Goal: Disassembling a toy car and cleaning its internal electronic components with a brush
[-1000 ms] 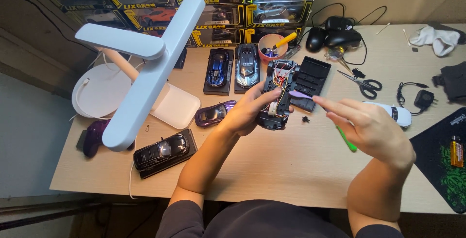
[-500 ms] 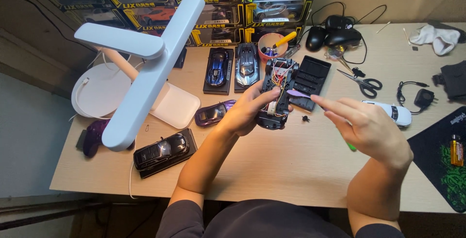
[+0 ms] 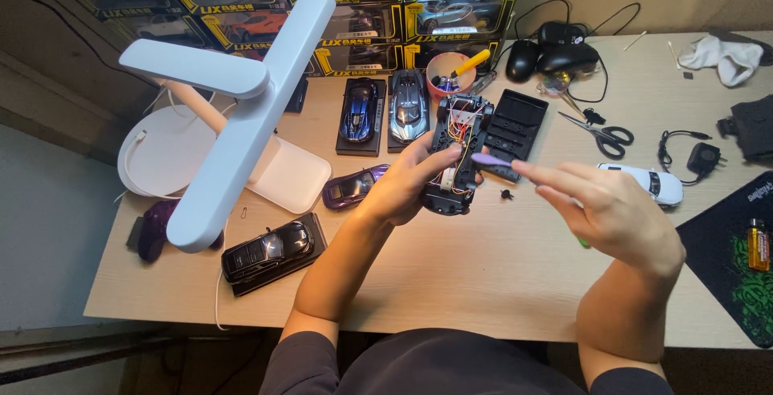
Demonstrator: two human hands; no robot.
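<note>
Desk (image 3: 483, 282): pink cup (image 3: 448, 73) holds yellow-handled tool (image 3: 470, 62).

Head camera, near, looking down at desk (image 3: 451, 282).

Black car chassis (image 3: 456, 157), purple-tipped tool (image 3: 488, 159), white lamp (image 3: 241, 113), pink cup (image 3: 448, 73).

The left hand (image 3: 403, 186) reaches far and rightward, forearm bare, fingers curled in a closed grip. The right hand (image 3: 612, 214) points left, index and thumb pinched, forearm near.
</note>
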